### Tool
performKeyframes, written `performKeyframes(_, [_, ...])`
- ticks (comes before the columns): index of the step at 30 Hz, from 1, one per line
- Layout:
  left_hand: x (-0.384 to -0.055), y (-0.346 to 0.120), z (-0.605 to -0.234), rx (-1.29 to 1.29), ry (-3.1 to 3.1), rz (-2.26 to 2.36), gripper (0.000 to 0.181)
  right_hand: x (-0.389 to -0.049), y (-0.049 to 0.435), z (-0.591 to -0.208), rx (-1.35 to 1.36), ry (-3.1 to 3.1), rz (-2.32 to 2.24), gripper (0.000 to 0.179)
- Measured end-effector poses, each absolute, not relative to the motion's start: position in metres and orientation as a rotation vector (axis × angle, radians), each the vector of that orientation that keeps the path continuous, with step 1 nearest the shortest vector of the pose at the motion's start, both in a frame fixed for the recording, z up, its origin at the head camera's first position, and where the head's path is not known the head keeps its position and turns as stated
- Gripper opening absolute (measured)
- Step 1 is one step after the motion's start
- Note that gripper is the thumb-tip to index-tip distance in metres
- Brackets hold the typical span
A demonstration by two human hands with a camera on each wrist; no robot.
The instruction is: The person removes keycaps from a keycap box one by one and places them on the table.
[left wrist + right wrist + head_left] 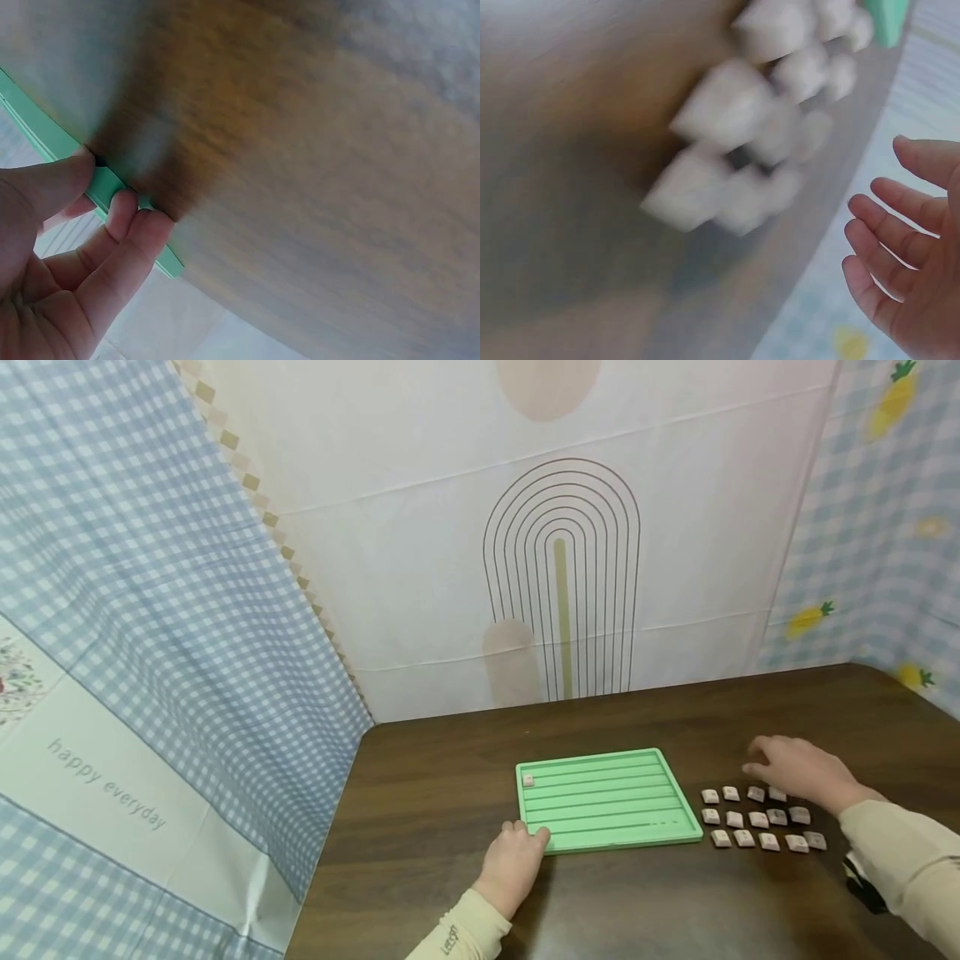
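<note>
A shallow green tray (600, 796) with raised ridges lies on the table. My left hand (513, 864) holds its near left corner; in the left wrist view, thumb and fingertips of the left hand (82, 262) pinch the tray's green edge (45, 135). One pale keycap (528, 781) sits at the left end of an upper row in the tray. To the tray's right, several loose keycaps (768, 842) stand in three rough rows. Over their far side hovers my right hand (801, 768). In the right wrist view, that right hand (915, 240) has spread, relaxed fingers, nothing held, beside blurred keycaps (727, 105).
The dark wooden table (637, 902) runs back to a white patterned cloth (420, 593). Blue checked curtains (202, 568) hang on the left, and a checked cloth with pineapples (862, 552) hangs on the right. A black wrist device (864, 885) shows under the right sleeve.
</note>
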State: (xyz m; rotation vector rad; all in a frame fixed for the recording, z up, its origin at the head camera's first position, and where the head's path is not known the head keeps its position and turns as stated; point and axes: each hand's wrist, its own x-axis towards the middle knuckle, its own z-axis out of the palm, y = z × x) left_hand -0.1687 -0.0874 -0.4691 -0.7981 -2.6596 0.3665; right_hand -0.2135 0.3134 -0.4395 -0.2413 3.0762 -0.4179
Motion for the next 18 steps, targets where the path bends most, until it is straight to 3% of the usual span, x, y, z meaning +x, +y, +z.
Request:
performKeyframes(10, [-0.170,-0.090,-0.464,-0.784,-2.683,0.398,0.012,-0.254,0.189,-0.428,-0.676,3.154,-0.413,0.024])
performKeyframes(18, [-0.168,-0.087,-0.465,-0.765,-2.674,0.398,0.011,-0.267,0.089,-0.444,-0.887,3.115,-0.355,0.027])
